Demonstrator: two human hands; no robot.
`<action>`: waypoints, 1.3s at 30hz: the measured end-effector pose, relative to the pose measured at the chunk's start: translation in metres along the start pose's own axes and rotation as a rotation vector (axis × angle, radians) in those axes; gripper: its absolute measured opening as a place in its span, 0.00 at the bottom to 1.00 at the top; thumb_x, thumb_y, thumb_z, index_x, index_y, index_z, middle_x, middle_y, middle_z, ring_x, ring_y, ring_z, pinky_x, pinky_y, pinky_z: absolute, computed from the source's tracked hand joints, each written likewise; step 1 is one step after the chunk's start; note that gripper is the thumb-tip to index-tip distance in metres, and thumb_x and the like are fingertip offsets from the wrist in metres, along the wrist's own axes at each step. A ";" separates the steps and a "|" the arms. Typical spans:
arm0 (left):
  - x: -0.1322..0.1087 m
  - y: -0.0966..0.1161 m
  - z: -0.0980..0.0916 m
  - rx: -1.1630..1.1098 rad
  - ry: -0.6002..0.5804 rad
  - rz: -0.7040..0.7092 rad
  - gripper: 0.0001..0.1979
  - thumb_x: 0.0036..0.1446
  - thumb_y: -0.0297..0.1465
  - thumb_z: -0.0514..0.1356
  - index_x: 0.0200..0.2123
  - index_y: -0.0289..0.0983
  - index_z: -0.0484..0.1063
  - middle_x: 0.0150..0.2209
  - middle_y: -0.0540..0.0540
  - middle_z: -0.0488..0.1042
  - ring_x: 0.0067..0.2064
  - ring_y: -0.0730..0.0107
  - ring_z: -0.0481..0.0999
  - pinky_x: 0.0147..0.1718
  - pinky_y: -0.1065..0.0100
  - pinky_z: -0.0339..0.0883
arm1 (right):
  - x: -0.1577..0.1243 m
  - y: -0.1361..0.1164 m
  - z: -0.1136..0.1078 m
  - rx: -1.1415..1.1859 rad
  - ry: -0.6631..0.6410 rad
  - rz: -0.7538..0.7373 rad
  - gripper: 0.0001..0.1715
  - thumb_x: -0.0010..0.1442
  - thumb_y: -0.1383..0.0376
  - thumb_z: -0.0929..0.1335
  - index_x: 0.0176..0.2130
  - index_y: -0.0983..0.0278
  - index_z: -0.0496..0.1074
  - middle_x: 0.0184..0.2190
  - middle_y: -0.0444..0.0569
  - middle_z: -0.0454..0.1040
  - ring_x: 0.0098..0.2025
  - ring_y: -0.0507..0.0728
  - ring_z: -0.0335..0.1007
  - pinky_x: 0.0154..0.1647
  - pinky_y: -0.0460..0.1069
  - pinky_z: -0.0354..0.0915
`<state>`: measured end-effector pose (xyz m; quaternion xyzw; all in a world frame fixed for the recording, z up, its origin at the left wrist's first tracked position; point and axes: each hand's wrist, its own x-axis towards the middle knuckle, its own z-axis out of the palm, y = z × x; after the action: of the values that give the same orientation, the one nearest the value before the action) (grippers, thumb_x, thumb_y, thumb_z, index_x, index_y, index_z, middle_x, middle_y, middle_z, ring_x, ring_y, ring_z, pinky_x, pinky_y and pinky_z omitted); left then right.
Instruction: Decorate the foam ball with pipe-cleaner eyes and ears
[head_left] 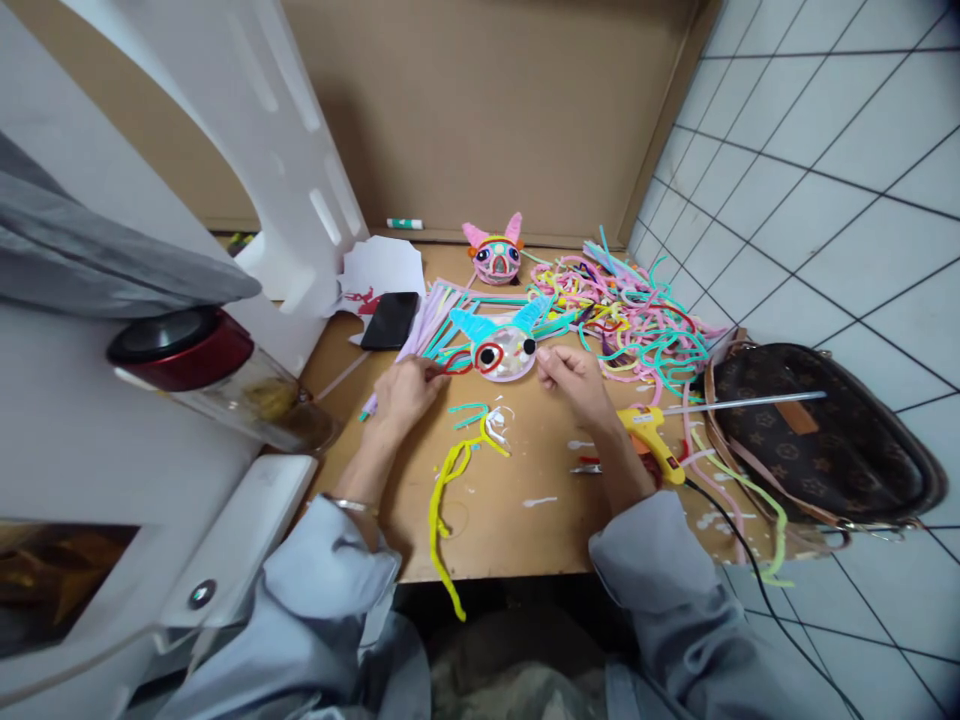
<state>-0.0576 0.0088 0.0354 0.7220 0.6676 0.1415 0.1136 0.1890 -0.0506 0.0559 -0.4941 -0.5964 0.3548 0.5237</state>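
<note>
A small round craft animal head (pixel 512 356) lies on the table between my hands, with blue pipe-cleaner ears, black eyes and a red ring around its left eye. Beside that ring, my left hand (pixel 405 392) pinches the end of a looped red pipe cleaner (pixel 458 362). My right hand (pixel 576 382) is closed, its fingertips at the head's right edge by the other black eye; whatever they hold is too small to tell. Below the head lie a bent yellow pipe cleaner (pixel 442 490) and short turquoise pieces (pixel 469 410).
A finished pink-eared head (pixel 496 258) stands behind. Tangled pipe cleaners (pixel 637 310) cover the back right. A yellow glue gun (pixel 651 440) with its cord lies by my right forearm, near a brown bag (pixel 825 430). Left are a black phone (pixel 390 320) and a glass bottle (pixel 255 390).
</note>
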 end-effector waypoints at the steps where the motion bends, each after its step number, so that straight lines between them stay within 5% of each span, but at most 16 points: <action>1: 0.000 0.003 0.003 0.041 -0.016 0.006 0.15 0.58 0.39 0.61 0.45 0.40 0.82 0.48 0.39 0.81 0.46 0.51 0.79 0.37 0.64 0.66 | 0.000 0.000 0.000 -0.007 0.003 0.005 0.33 0.55 0.37 0.68 0.21 0.62 0.66 0.19 0.41 0.64 0.23 0.49 0.59 0.27 0.46 0.56; 6: 0.000 0.012 0.011 0.095 -0.008 0.030 0.16 0.62 0.35 0.57 0.47 0.38 0.81 0.50 0.36 0.80 0.50 0.47 0.79 0.42 0.60 0.68 | 0.000 0.003 0.000 -0.043 0.016 0.013 0.33 0.55 0.37 0.68 0.21 0.62 0.66 0.18 0.41 0.64 0.23 0.49 0.58 0.25 0.46 0.55; 10: 0.004 0.001 0.008 -0.018 0.047 0.025 0.08 0.56 0.32 0.62 0.35 0.39 0.82 0.44 0.38 0.81 0.44 0.53 0.80 0.38 0.64 0.67 | -0.001 0.001 -0.002 -0.033 0.022 -0.002 0.31 0.56 0.40 0.69 0.21 0.61 0.64 0.18 0.40 0.62 0.23 0.49 0.56 0.25 0.46 0.53; 15: 0.008 -0.010 -0.004 -0.724 0.415 0.002 0.05 0.51 0.33 0.62 0.28 0.37 0.74 0.25 0.49 0.73 0.25 0.71 0.69 0.28 0.70 0.62 | -0.001 -0.004 -0.001 0.097 0.035 -0.031 0.19 0.53 0.49 0.73 0.31 0.61 0.71 0.24 0.40 0.67 0.25 0.49 0.59 0.28 0.46 0.58; 17: 0.004 0.000 -0.008 -1.093 0.433 0.032 0.09 0.50 0.37 0.64 0.28 0.37 0.72 0.21 0.53 0.69 0.21 0.76 0.63 0.23 0.72 0.58 | -0.001 -0.005 0.002 0.143 0.042 -0.028 0.18 0.52 0.51 0.73 0.37 0.61 0.74 0.28 0.42 0.71 0.27 0.50 0.61 0.29 0.46 0.61; 20: -0.016 0.028 -0.011 -1.343 0.218 0.092 0.14 0.40 0.39 0.71 0.25 0.36 0.73 0.20 0.54 0.69 0.21 0.79 0.63 0.23 0.74 0.60 | -0.008 -0.006 0.012 0.159 0.019 0.007 0.21 0.54 0.50 0.72 0.42 0.61 0.77 0.30 0.44 0.74 0.27 0.50 0.63 0.30 0.47 0.62; 24: -0.051 0.068 -0.011 -1.358 -0.206 0.129 0.18 0.39 0.43 0.74 0.25 0.36 0.76 0.21 0.51 0.73 0.23 0.75 0.69 0.23 0.72 0.65 | -0.031 -0.007 0.029 0.088 0.033 -0.065 0.21 0.61 0.49 0.68 0.42 0.62 0.80 0.33 0.47 0.74 0.29 0.51 0.65 0.31 0.48 0.64; 28: -0.069 0.091 0.000 -1.416 -0.355 0.171 0.21 0.40 0.45 0.74 0.27 0.34 0.77 0.22 0.50 0.75 0.24 0.75 0.72 0.27 0.72 0.69 | -0.055 -0.009 0.030 -0.093 0.240 -0.147 0.20 0.66 0.52 0.66 0.35 0.63 0.79 0.31 0.48 0.73 0.32 0.54 0.68 0.33 0.48 0.66; 32: -0.079 0.107 0.021 -1.502 -0.521 0.176 0.26 0.38 0.43 0.76 0.37 0.34 0.75 0.27 0.49 0.77 0.28 0.74 0.76 0.29 0.72 0.70 | -0.081 -0.007 0.013 -0.614 0.396 -0.205 0.18 0.70 0.61 0.61 0.41 0.63 0.79 0.34 0.53 0.77 0.37 0.58 0.71 0.38 0.50 0.66; 36: -0.086 0.116 0.038 -1.546 -0.639 0.210 0.34 0.38 0.47 0.76 0.45 0.36 0.70 0.26 0.52 0.75 0.25 0.75 0.74 0.25 0.73 0.66 | -0.110 0.002 -0.008 -1.120 0.319 -0.276 0.18 0.70 0.67 0.60 0.46 0.64 0.79 0.35 0.55 0.77 0.37 0.59 0.71 0.35 0.50 0.64; 39: -0.084 0.114 0.045 -1.510 -0.763 0.168 0.30 0.39 0.49 0.75 0.38 0.34 0.73 0.28 0.49 0.76 0.23 0.78 0.71 0.22 0.74 0.63 | -0.128 0.008 -0.015 -1.309 0.257 -0.358 0.20 0.70 0.71 0.59 0.46 0.63 0.78 0.36 0.55 0.79 0.37 0.58 0.72 0.36 0.50 0.65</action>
<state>0.0594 -0.0834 0.0290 0.4980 0.2542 0.3038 0.7714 0.2005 -0.1735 0.0165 -0.6406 -0.6935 -0.2316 0.2346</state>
